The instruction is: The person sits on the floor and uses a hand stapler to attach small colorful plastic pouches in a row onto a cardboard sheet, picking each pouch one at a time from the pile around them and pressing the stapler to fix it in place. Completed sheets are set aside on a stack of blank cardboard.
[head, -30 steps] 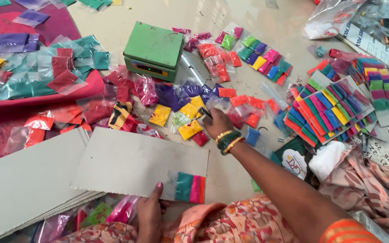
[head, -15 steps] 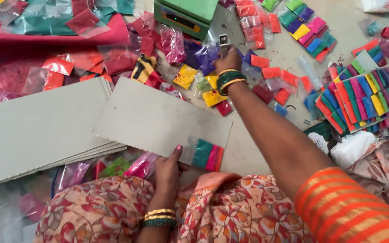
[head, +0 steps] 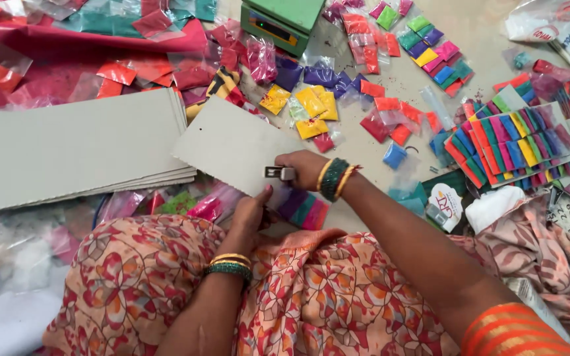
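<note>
Your right hand (head: 301, 170) is clamped on a small metal stapler (head: 280, 173), pressed to the near edge of the grey card (head: 232, 145), while your left hand (head: 252, 211) pinches that edge beside the strip of coloured packets (head: 303, 209). Looks like you're mid-stapling packets on. I'd say line up the row before squeezing, loose yellow packets (head: 311, 105) lie further out.

Grey card (head: 232, 148) carries purple, teal and pink packets (head: 303, 209); above it lie yellow packets (head: 311, 109), beyond those a green box (head: 284, 20), possibly metal.
</note>
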